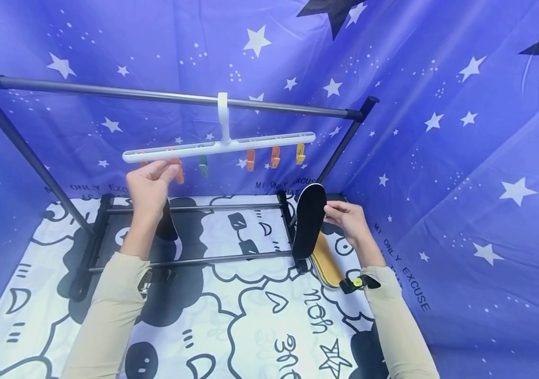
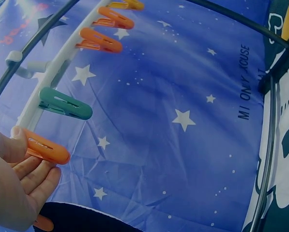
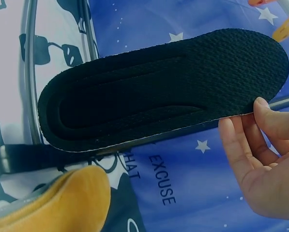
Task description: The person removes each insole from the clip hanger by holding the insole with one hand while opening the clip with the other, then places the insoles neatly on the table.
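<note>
A white hanger (image 1: 260,141) with several coloured clips hooks over the rack's top bar. At its left end, my left hand (image 1: 148,184) pinches an orange clip (image 2: 47,149) between thumb and fingers. Beside it is a green clip (image 2: 67,104); farther along are orange clips (image 1: 275,157) and a yellow clip (image 1: 300,153). Below my left wrist a dark insole (image 1: 167,223) hangs, partly hidden by the arm. My right hand (image 1: 347,218) holds a black insole (image 3: 134,92) by its edge, thumb on one face and fingers behind, off to the right below the hanger.
The dark metal rack (image 1: 122,90) stands on a black-and-white cartoon cloth (image 1: 250,337), its lower bars near the floor. Yellow-orange insoles (image 1: 327,263) lie at the rack's right foot. Blue star-printed fabric (image 1: 440,173) surrounds the back and sides.
</note>
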The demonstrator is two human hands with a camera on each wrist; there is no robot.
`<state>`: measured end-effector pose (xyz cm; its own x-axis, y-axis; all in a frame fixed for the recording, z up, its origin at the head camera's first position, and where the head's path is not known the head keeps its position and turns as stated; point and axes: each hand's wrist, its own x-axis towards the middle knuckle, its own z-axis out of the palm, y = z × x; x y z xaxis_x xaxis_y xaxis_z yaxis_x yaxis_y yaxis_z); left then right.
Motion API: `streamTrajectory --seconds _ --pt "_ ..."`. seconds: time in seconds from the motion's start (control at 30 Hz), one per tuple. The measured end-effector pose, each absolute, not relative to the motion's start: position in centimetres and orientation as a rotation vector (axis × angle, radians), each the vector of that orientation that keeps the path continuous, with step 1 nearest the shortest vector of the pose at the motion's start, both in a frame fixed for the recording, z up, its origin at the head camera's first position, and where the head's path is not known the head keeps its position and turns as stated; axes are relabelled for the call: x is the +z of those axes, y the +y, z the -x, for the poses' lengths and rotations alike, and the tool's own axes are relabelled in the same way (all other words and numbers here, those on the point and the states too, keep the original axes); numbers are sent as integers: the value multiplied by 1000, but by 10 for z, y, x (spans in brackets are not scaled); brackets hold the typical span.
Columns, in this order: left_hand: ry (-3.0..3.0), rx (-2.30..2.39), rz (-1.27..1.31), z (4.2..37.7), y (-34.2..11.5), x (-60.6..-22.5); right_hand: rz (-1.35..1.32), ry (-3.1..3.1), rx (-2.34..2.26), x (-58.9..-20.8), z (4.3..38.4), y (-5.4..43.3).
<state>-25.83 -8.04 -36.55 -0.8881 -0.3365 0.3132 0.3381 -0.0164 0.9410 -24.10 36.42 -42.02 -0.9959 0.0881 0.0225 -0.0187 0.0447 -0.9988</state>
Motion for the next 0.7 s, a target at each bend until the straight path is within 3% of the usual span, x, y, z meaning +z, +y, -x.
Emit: streamTrajectory --seconds 0.7 --pt "-1783 -1970 25 259 -82 -366 215 -2333 1967 -415 234 387"
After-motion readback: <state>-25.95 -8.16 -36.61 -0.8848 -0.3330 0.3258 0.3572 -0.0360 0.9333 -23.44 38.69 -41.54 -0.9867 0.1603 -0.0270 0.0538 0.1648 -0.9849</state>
